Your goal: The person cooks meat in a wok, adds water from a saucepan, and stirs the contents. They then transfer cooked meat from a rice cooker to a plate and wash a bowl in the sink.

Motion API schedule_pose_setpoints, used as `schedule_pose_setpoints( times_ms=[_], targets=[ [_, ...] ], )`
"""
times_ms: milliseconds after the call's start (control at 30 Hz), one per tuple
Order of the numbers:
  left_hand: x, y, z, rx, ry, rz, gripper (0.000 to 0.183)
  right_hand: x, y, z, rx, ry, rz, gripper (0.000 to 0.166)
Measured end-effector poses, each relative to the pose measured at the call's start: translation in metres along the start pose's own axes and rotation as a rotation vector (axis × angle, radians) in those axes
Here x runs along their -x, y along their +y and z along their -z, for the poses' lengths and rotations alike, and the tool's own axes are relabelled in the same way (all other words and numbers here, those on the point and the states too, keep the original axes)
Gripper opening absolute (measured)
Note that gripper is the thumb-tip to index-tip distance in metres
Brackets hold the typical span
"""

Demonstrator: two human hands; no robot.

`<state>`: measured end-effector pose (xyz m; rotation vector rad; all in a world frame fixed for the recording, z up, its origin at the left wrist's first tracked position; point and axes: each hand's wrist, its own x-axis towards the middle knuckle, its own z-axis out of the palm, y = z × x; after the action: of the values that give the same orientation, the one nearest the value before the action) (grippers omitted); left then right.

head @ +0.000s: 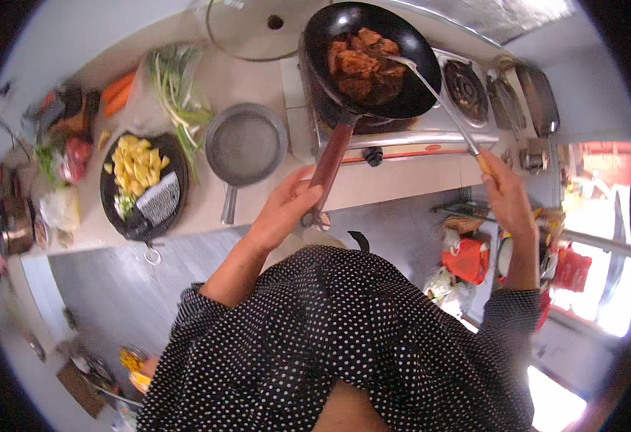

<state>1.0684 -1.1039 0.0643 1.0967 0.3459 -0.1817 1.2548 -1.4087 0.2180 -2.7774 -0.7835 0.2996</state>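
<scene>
A black wok [423, 59] with a reddish-brown handle [337, 148] sits tilted over the left burner of a gas stove. My left hand [288, 202] grips the handle near its lower end, and part of the fingers is hidden behind it. Browned pieces of meat [358, 65] lie in dark sauce in the wok. In my right hand [504, 194] is the yellowish handle of a long metal spatula [445, 105], whose blade reaches in among the meat. The gas stove [413, 139] has a black knob on its front and a bare right burner [465, 89].
A small grey frying pan [246, 143] stands left of the stove. Further left, a dark board [178, 167] bears cut yellow chunks, chopped greens and a cleaver blade [159, 200]. Spring onions [178, 102], carrots [120, 93] and a glass lid [250, 32] are behind. Knives [507, 105] lie right.
</scene>
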Motion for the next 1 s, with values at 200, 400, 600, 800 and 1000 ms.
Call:
schedule_pose_setpoints(
  times_ms=[200,400,600,800,1000],
  targets=[
    [-0.001,-0.015,-0.007,0.179,-0.078,-0.146,0.058,0.01,-0.001,-0.022,0.02,-0.081,-0.094,0.04],
    [0.001,-0.057,-0.003,0.551,-0.165,-0.147,0.066,0.03,-0.021,-0.017,-0.088,0.067,-0.324,0.038],
    [0.026,-0.071,0.021,0.428,-0.177,-0.075,0.055,0.027,-0.046,-0.065,-0.377,0.207,-0.299,0.04],
    [0.05,-0.102,0.04,0.52,-0.138,0.03,0.042,-0.026,-0.036,-0.111,-0.323,0.186,-0.114,0.041],
    [0.066,-0.134,0.061,0.543,-0.056,0.015,0.038,-0.035,-0.083,-0.129,-0.207,0.071,-0.257,0.045]
  ],
)
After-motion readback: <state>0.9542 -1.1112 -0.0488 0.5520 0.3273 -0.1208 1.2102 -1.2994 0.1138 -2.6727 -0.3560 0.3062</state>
